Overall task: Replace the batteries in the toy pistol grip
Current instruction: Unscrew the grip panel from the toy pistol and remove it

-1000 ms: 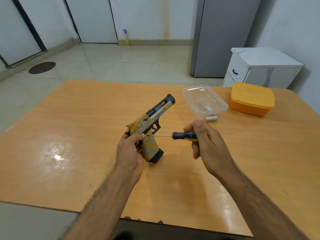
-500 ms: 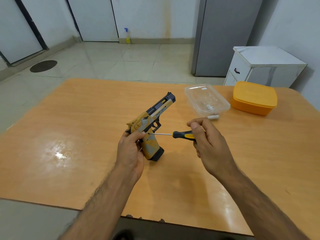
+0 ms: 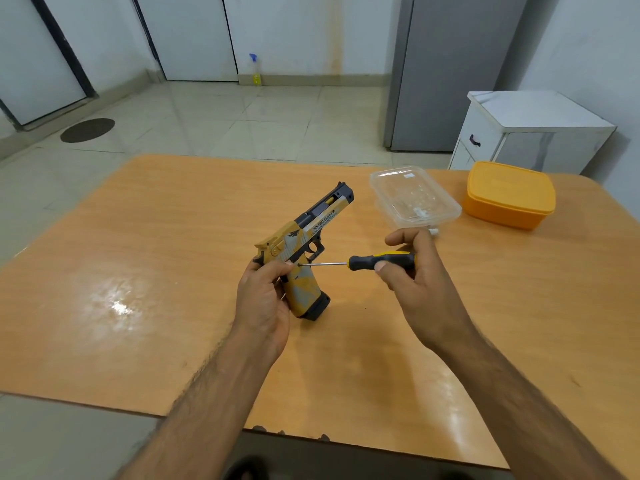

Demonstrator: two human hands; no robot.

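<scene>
A yellow, grey and black toy pistol [image 3: 304, 244] stands tilted above the wooden table [image 3: 138, 271], barrel pointing up and away, black grip base low. My left hand [image 3: 265, 299] grips the back of its handle. My right hand [image 3: 412, 271] pinches the black and yellow handle of a small screwdriver [image 3: 377, 262]. The thin metal shaft runs left and its tip sits against the pistol's side just above the grip. A small white battery-like piece [image 3: 433, 231] lies on the table behind my right hand.
A clear plastic container [image 3: 414, 197] stands at the back right with small pieces inside. A closed orange box [image 3: 509, 195] is further right. Beyond the table stand a white cabinet [image 3: 530, 133] and a grey fridge [image 3: 450, 71].
My right fingers have shifted on the screwdriver handle, the thumb now underneath, as if turning it. The pistol and my left hand stay almost still.
</scene>
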